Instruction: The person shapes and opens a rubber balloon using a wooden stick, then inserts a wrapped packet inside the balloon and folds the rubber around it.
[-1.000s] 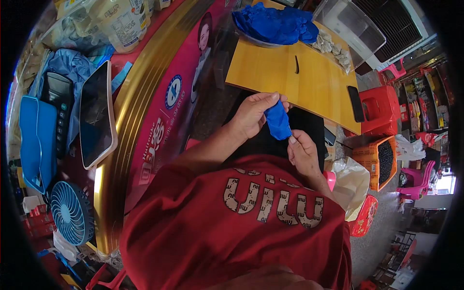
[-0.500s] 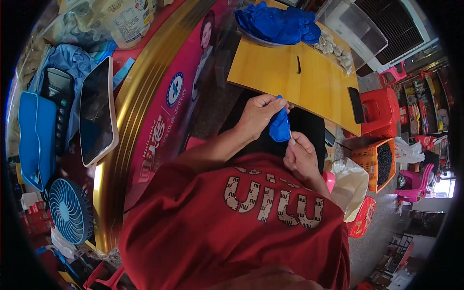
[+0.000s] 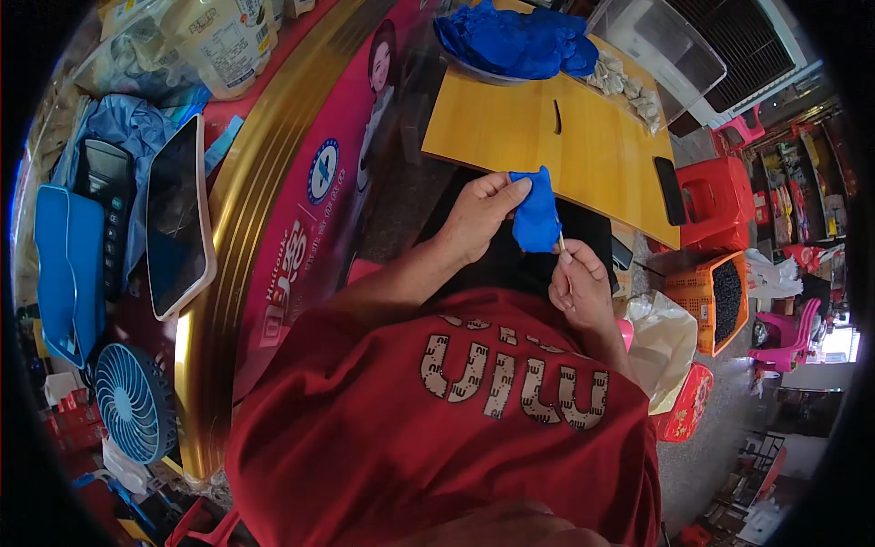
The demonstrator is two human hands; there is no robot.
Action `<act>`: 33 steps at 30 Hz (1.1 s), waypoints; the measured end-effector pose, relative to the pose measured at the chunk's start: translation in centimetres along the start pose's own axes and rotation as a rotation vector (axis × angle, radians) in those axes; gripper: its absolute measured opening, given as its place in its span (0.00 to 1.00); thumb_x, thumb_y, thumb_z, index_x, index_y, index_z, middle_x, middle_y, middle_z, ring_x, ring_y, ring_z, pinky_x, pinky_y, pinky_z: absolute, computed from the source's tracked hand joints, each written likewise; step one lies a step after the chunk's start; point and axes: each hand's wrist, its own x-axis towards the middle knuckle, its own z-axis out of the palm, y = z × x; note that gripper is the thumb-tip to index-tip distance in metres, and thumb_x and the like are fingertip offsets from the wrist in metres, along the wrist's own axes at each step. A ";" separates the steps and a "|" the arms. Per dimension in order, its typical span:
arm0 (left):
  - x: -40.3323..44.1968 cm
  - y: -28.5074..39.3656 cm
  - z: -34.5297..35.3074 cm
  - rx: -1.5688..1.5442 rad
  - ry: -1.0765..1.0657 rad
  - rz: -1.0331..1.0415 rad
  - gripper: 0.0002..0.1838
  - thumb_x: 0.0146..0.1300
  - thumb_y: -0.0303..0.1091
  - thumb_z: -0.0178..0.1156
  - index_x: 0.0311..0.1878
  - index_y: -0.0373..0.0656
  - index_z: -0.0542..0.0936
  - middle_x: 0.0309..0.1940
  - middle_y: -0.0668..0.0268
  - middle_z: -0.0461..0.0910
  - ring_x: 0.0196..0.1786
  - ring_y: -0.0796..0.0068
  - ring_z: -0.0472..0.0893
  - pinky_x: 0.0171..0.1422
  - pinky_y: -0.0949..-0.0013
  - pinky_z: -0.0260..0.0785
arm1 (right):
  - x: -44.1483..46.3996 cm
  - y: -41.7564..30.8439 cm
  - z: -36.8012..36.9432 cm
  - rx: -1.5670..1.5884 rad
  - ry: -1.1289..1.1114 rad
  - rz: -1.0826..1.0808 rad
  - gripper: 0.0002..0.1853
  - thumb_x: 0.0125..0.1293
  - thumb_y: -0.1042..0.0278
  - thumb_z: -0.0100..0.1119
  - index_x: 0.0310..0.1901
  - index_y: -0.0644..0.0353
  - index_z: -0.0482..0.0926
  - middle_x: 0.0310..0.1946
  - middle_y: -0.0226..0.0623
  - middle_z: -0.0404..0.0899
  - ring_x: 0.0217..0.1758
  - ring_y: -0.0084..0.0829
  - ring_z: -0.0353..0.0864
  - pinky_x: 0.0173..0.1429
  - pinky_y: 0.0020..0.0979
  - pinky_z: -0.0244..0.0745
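A small blue cloth piece [image 3: 537, 217] hangs over my lap, its upper left corner pinched between the thumb and fingers of my left hand [image 3: 481, 217]. My right hand [image 3: 581, 281] is closed on a thin, pale stick-like tool [image 3: 561, 245], whose far end meets the lower right edge of the cloth. What kind of tool it is I cannot make out. Beyond my hands is a yellow wooden table [image 3: 510, 123], with a heap of blue cloth pieces [image 3: 519, 41] in a shallow dish at its far side.
Crumpled whitish pieces [image 3: 629, 89] and a black phone [image 3: 669, 190] lie on the table. At the left, a gold-edged counter holds a tablet [image 3: 175, 219], a calculator [image 3: 103, 205] and a blue fan [image 3: 134, 401]. Right are a red stool [image 3: 715, 196] and an orange crate [image 3: 702, 301].
The blue cloth has opened out flatter and turned its broad face toward me. My right hand has moved slightly down and right, and the pale tool shows more clearly.
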 end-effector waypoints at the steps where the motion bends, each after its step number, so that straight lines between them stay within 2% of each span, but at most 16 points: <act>1: 0.0 0.1 0.0 0.000 0.000 0.001 0.11 0.58 0.36 0.50 0.38 0.38 0.72 0.31 0.66 0.74 0.35 0.79 0.74 0.40 0.75 0.68 | 0.0 -0.1 0.0 -0.001 -0.001 0.000 0.08 0.61 0.69 0.41 0.39 0.60 0.68 0.09 0.27 0.60 0.08 0.15 0.52 0.12 0.16 0.49; 3: 0.1 0.4 -0.1 -0.048 -0.006 -0.009 0.12 0.59 0.37 0.48 0.38 0.38 0.72 0.31 0.67 0.74 0.34 0.79 0.74 0.39 0.75 0.68 | -0.2 -0.2 0.1 -0.214 0.005 0.029 0.08 0.61 0.70 0.42 0.39 0.62 0.69 0.10 0.26 0.60 0.09 0.14 0.53 0.13 0.15 0.50; 9: 0.0 1.1 -0.1 -0.082 -0.041 -0.003 0.13 0.59 0.38 0.48 0.40 0.38 0.72 0.33 0.67 0.74 0.36 0.80 0.74 0.41 0.75 0.67 | -0.6 -0.4 -0.1 -0.348 0.069 0.009 0.09 0.61 0.69 0.42 0.39 0.62 0.69 0.10 0.25 0.60 0.10 0.13 0.54 0.13 0.15 0.50; 16: 0.0 0.1 -0.1 -0.017 0.001 -0.026 0.14 0.58 0.38 0.49 0.43 0.39 0.71 0.33 0.67 0.74 0.36 0.80 0.74 0.41 0.75 0.68 | -0.5 0.4 -0.3 -0.228 0.069 -0.051 0.09 0.62 0.69 0.41 0.40 0.62 0.69 0.10 0.25 0.60 0.10 0.13 0.54 0.13 0.15 0.50; 21: -0.1 0.5 0.0 -0.048 -0.013 -0.064 0.15 0.58 0.39 0.50 0.43 0.37 0.70 0.33 0.63 0.75 0.34 0.75 0.75 0.39 0.73 0.69 | -0.8 0.1 -0.1 -0.408 0.015 0.041 0.09 0.61 0.71 0.42 0.40 0.63 0.69 0.12 0.23 0.61 0.13 0.13 0.57 0.15 0.14 0.51; 24: -0.2 0.9 0.3 0.016 -0.060 -0.102 0.16 0.58 0.40 0.49 0.43 0.36 0.70 0.33 0.62 0.74 0.35 0.73 0.75 0.40 0.72 0.69 | -0.7 0.1 0.4 -0.417 -0.020 0.024 0.08 0.61 0.71 0.43 0.40 0.63 0.69 0.13 0.22 0.61 0.14 0.12 0.57 0.16 0.14 0.51; 28: -0.5 0.7 0.9 -0.070 -0.079 -0.131 0.18 0.59 0.42 0.48 0.41 0.35 0.70 0.33 0.60 0.75 0.34 0.76 0.75 0.39 0.75 0.69 | -0.5 0.3 0.4 -0.389 0.023 -0.016 0.09 0.61 0.70 0.42 0.40 0.63 0.69 0.13 0.23 0.61 0.13 0.12 0.56 0.15 0.14 0.51; 30: -0.4 0.4 1.1 -0.138 -0.026 -0.024 0.18 0.59 0.43 0.47 0.41 0.35 0.70 0.33 0.60 0.74 0.34 0.75 0.75 0.39 0.74 0.69 | -0.4 0.4 0.0 -0.281 0.051 -0.050 0.09 0.61 0.70 0.41 0.40 0.63 0.69 0.12 0.23 0.60 0.12 0.13 0.55 0.14 0.15 0.50; 33: -0.4 0.6 0.8 -0.089 -0.048 -0.088 0.18 0.59 0.42 0.46 0.41 0.34 0.70 0.32 0.61 0.74 0.35 0.75 0.75 0.40 0.73 0.70 | -0.4 0.5 0.0 -0.267 0.072 -0.059 0.10 0.62 0.69 0.41 0.40 0.63 0.69 0.11 0.24 0.60 0.11 0.13 0.54 0.14 0.15 0.49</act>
